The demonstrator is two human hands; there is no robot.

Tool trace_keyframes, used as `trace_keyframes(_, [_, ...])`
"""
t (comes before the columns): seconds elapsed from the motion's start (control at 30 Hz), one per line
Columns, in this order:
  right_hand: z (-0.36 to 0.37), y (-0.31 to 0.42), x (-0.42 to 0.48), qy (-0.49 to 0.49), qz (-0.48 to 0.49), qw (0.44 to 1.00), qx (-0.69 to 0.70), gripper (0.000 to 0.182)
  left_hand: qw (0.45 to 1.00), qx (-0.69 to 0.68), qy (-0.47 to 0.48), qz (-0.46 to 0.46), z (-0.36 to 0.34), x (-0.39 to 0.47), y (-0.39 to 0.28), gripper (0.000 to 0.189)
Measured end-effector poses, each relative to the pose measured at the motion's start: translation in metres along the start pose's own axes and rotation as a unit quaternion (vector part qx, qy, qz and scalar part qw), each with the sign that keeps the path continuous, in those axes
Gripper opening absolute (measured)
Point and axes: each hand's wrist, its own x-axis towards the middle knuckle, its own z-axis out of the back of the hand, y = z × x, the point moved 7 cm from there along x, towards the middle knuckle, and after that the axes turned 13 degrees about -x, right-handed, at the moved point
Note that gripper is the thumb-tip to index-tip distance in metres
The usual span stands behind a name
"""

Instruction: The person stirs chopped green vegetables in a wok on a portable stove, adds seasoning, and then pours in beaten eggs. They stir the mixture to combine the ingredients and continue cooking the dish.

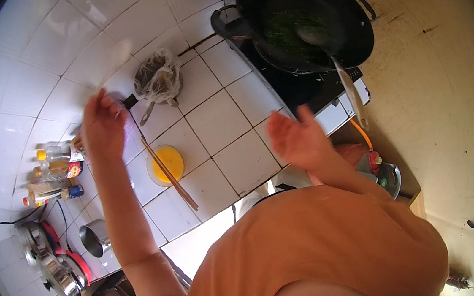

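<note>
My left hand (104, 127) is raised near the tiled wall, fingers partly curled. A blurred pale, spoon-like shape (119, 53) shows just beyond its fingertips; whether the hand holds it is unclear. My right hand (298, 137), blurred and empty with fingers apart, hovers by the front edge of the counter. Between the hands, a bowl of yellow liquid (171, 159), looking like beaten egg, has a pair of wooden chopsticks (174, 181) across it. At the back right, a black wok (351, 29) holds leafy greens (288, 29) and a metal ladle (347, 82).
The wok sits on a black cooktop (301, 90). A small pot covered by a clear plastic bag (160, 79) stands near the wall. Several condiment bottles (62, 168), a steel cup (94, 238) and lidded steel pots (58, 270) line the left. An orange hose (362, 134) hangs at right.
</note>
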Motion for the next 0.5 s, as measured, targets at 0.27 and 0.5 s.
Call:
trace_keyframes(0.27, [-0.063, 0.093, -0.074, 0.058, 0.073, 0.989, -0.116, 0.045, 0.983, 0.181, 0.029, -0.004, -0.171, 0.015, 0.12, 0.017])
trace_keyframes(0.5, [-0.066, 0.112, -0.157, -0.078, 0.062, 0.933, -0.345, 0.031, 0.96, 0.279, 0.005, -0.023, -0.209, 0.035, 0.148, 0.02])
